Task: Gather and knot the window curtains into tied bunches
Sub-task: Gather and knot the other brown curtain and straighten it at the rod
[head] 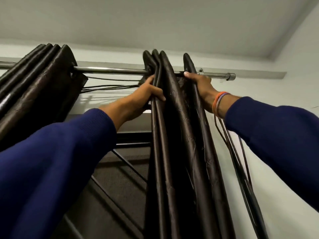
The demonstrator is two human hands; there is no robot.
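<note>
Both grips clamp the dark brown satin curtain [174, 118] just under the steel rod [110, 70]: left hand [146, 95] and right hand [200, 83] flank its folds, which hang straight down below them.

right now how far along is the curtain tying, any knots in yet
Done: both dark curtains are pushed into folds on the rod, the left curtain bunched apart. In hand: the left hand grips the near folds of the right curtain and the right hand holds its last fold up by the rod. Left: no knot shows on either curtain.
</note>
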